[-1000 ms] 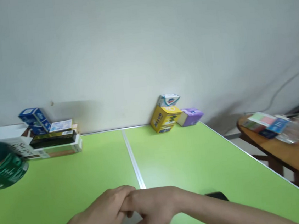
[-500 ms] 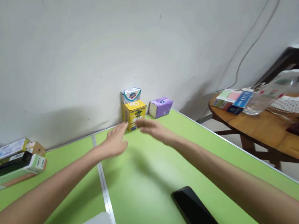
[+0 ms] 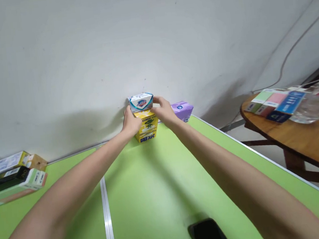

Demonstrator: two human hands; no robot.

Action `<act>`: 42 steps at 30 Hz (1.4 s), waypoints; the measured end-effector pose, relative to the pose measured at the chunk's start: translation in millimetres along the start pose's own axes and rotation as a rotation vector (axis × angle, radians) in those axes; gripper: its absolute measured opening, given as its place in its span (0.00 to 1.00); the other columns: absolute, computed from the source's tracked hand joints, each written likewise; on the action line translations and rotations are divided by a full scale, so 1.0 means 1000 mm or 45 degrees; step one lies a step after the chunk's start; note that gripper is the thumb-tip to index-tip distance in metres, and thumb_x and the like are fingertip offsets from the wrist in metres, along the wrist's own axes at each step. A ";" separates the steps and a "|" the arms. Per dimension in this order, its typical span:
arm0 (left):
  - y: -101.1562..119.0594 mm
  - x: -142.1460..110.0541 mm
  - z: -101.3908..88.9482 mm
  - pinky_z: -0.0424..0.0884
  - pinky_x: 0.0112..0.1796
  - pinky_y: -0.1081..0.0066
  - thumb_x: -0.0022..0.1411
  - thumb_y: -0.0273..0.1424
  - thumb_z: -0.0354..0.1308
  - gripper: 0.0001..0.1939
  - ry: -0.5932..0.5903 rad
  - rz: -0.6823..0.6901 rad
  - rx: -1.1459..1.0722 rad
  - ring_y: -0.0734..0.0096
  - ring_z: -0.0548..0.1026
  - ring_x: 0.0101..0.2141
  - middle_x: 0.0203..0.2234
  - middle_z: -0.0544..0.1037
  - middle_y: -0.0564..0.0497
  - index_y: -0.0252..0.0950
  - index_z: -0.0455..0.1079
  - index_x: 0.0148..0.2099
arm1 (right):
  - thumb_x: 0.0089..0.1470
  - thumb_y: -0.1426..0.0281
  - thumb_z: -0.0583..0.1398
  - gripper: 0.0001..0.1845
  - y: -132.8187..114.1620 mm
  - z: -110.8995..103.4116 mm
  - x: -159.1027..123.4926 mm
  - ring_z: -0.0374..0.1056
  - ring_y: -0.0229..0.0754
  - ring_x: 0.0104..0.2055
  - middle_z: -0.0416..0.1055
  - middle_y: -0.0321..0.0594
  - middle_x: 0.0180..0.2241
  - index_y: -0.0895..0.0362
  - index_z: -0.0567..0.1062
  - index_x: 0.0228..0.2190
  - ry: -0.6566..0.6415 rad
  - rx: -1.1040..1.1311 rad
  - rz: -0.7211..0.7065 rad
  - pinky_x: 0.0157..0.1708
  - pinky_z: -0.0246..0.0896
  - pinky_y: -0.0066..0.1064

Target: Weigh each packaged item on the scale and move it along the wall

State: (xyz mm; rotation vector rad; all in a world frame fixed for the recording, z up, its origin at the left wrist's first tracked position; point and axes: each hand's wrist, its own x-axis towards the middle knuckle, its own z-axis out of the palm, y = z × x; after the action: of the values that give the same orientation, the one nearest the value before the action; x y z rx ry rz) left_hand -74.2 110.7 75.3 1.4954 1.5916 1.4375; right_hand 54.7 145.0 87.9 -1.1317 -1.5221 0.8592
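Note:
A white and blue soap box (image 3: 141,102) sits on top of a yellow carton (image 3: 147,130) with dark lettering, close to the wall. My left hand (image 3: 131,121) holds the soap box's left end, its thumb lying across the carton's upper front. From the other side my right hand (image 3: 163,109) grips the right end, thumb in front and fingers behind. Some fingertips are hidden behind the box. Just behind my right hand, a purple and white pack (image 3: 183,110) rests on the green table, partly covered.
A black phone (image 3: 209,236) lies at the near edge of the green table (image 3: 133,198). Several cartons (image 3: 14,180) are piled at the left. A wooden table (image 3: 318,140) at the right bears coloured boxes (image 3: 277,103) and a clear plastic container (image 3: 312,109). The wall (image 3: 97,46) stands behind.
Both hands have moved forward from in front of the yellow carton and closed on the soap box from either side. The view has shifted slightly.

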 end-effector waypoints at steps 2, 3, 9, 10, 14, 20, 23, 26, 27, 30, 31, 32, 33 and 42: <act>0.004 -0.016 -0.010 0.63 0.52 0.63 0.49 0.18 0.57 0.28 0.022 -0.008 -0.006 0.62 0.70 0.50 0.50 0.70 0.40 0.32 0.61 0.54 | 0.40 0.77 0.57 0.21 -0.005 -0.002 -0.016 0.65 0.49 0.51 0.69 0.48 0.46 0.60 0.68 0.41 0.091 -0.004 -0.043 0.53 0.59 0.44; 0.006 -0.026 -0.017 0.64 0.52 0.63 0.49 0.18 0.57 0.28 0.031 -0.025 -0.012 0.63 0.70 0.49 0.50 0.71 0.40 0.32 0.60 0.54 | 0.41 0.74 0.59 0.18 -0.009 -0.003 -0.027 0.66 0.48 0.48 0.69 0.47 0.44 0.59 0.67 0.39 0.119 0.013 -0.074 0.50 0.61 0.44; 0.026 -0.117 -0.080 0.70 0.43 0.61 0.58 0.32 0.55 0.16 -0.185 -0.430 -0.139 0.61 0.74 0.42 0.44 0.76 0.44 0.34 0.67 0.49 | 0.43 0.68 0.62 0.13 -0.035 0.007 -0.113 0.66 0.42 0.39 0.65 0.37 0.34 0.54 0.63 0.30 -0.051 0.178 -0.156 0.37 0.68 0.36; 0.028 -0.134 -0.094 0.70 0.43 0.61 0.58 0.32 0.55 0.16 -0.222 -0.437 -0.135 0.61 0.73 0.43 0.44 0.76 0.44 0.34 0.68 0.48 | 0.43 0.68 0.63 0.13 -0.039 0.009 -0.130 0.66 0.42 0.40 0.65 0.37 0.35 0.53 0.63 0.30 -0.103 0.204 -0.144 0.37 0.68 0.35; 0.029 -0.201 -0.158 0.68 0.44 0.63 0.53 0.34 0.61 0.19 -0.320 -0.333 0.075 0.61 0.73 0.43 0.43 0.75 0.45 0.34 0.69 0.47 | 0.45 0.67 0.63 0.19 -0.049 0.017 -0.203 0.65 0.44 0.45 0.65 0.41 0.42 0.53 0.64 0.39 -0.444 0.225 -0.055 0.42 0.66 0.39; 0.013 -0.296 -0.228 0.67 0.42 0.63 0.53 0.34 0.61 0.14 -0.549 -0.492 0.443 0.61 0.71 0.40 0.36 0.72 0.49 0.36 0.72 0.42 | 0.48 0.72 0.60 0.18 -0.050 0.037 -0.299 0.65 0.45 0.47 0.70 0.42 0.44 0.55 0.67 0.43 -1.048 -0.061 0.059 0.47 0.62 0.41; -0.001 -0.326 -0.239 0.68 0.44 0.61 0.53 0.34 0.60 0.15 -0.569 -0.535 0.410 0.61 0.70 0.42 0.39 0.70 0.49 0.37 0.71 0.44 | 0.49 0.73 0.59 0.19 -0.047 0.046 -0.323 0.64 0.46 0.50 0.70 0.43 0.46 0.55 0.67 0.45 -1.134 -0.161 0.055 0.49 0.61 0.41; -0.010 -0.341 -0.243 0.67 0.47 0.56 0.48 0.36 0.64 0.31 -0.559 -0.568 0.376 0.54 0.66 0.49 0.48 0.67 0.45 0.39 0.64 0.55 | 0.49 0.71 0.59 0.25 -0.047 0.046 -0.329 0.61 0.48 0.55 0.66 0.45 0.52 0.53 0.63 0.50 -1.154 -0.259 -0.004 0.55 0.56 0.44; -0.013 -0.344 -0.245 0.67 0.47 0.54 0.46 0.36 0.65 0.37 -0.561 -0.578 0.376 0.51 0.64 0.51 0.51 0.65 0.44 0.40 0.60 0.59 | 0.49 0.70 0.59 0.27 -0.049 0.044 -0.329 0.61 0.49 0.55 0.64 0.46 0.54 0.52 0.62 0.52 -1.162 -0.297 -0.001 0.55 0.56 0.45; -0.017 -0.348 -0.251 0.66 0.48 0.52 0.44 0.36 0.66 0.40 -0.603 -0.555 0.382 0.50 0.65 0.50 0.51 0.66 0.43 0.40 0.59 0.60 | 0.50 0.66 0.59 0.23 -0.058 0.041 -0.325 0.66 0.49 0.47 0.68 0.45 0.50 0.49 0.65 0.50 -1.252 -0.385 0.045 0.48 0.63 0.43; -0.019 -0.349 -0.253 0.67 0.47 0.53 0.46 0.36 0.65 0.35 -0.621 -0.532 0.373 0.52 0.66 0.49 0.49 0.68 0.44 0.40 0.62 0.58 | 0.52 0.65 0.58 0.20 -0.061 0.040 -0.323 0.68 0.49 0.43 0.70 0.44 0.47 0.49 0.67 0.48 -1.288 -0.391 0.067 0.44 0.65 0.42; -0.021 -0.349 -0.255 0.68 0.45 0.55 0.47 0.36 0.64 0.31 -0.640 -0.513 0.355 0.53 0.67 0.47 0.46 0.69 0.45 0.39 0.65 0.54 | 0.53 0.63 0.58 0.17 -0.063 0.041 -0.322 0.68 0.48 0.40 0.71 0.44 0.45 0.48 0.69 0.46 -1.315 -0.383 0.094 0.41 0.66 0.41; -0.023 -0.348 -0.257 0.69 0.43 0.56 0.48 0.38 0.64 0.27 -0.651 -0.502 0.328 0.55 0.68 0.45 0.44 0.70 0.46 0.38 0.68 0.51 | 0.53 0.62 0.58 0.16 -0.065 0.043 -0.319 0.69 0.48 0.38 0.72 0.44 0.43 0.48 0.71 0.44 -1.326 -0.361 0.134 0.40 0.67 0.41; -0.049 -0.318 -0.283 0.69 0.26 0.68 0.48 0.53 0.57 0.27 -0.224 -0.818 -0.599 0.70 0.70 0.26 0.27 0.71 0.51 0.33 0.65 0.35 | 0.44 0.49 0.63 0.26 -0.098 0.119 -0.301 0.64 0.40 0.23 0.73 0.41 0.27 0.55 0.75 0.38 -1.064 -0.031 0.769 0.21 0.59 0.31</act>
State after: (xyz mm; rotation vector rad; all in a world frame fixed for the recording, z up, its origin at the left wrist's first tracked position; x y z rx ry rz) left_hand -264.4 -270.3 27.2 0.7218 1.3276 1.1519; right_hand -68.9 -168.2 59.4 -1.3579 -1.8532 1.9029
